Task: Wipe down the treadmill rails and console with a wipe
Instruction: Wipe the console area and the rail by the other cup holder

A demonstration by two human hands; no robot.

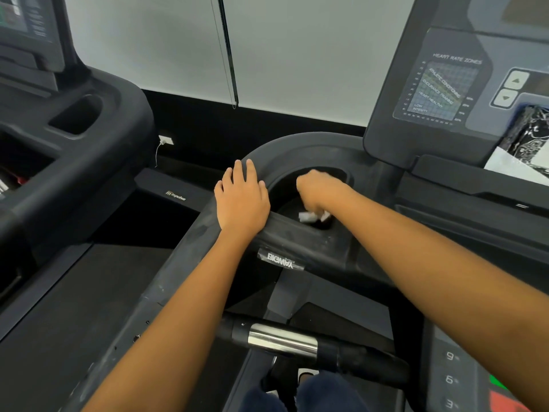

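While the left hand (242,197) lies flat, palm down, on the curved rim of the matte black plastic treadmill console tray (297,147), its fingers are straight and slightly spread, holding nothing. The left forearm runs up from the lower left edge, nearly straight, above the dusty dark grey side rail (178,263) that meets the tray just under the wrist.

The right hand (319,190) reaches in from the right and dips into the oval cup-holder recess (285,185) of the same tray. Its fingers are curled downward and clenched round a crumpled white wipe (309,217). The hand is a little blurred, and only scraps of the wipe show beneath the knuckles, low in the recess against its near wall. The right forearm slopes down from the right edge across the tray's front lip, wrist bent down.

A silver "BIGWAY" sticker (280,259) sits on the front of the tray below the two hands. Further down a black handlebar with a chrome band (282,341) crosses the view. To the upper right stands the grey console panel with a "HEART RATE ZONES" chart (439,90), and a black-and-white patterned packet (530,129) rests on its ledge. A second black treadmill (74,138) stands to the left.
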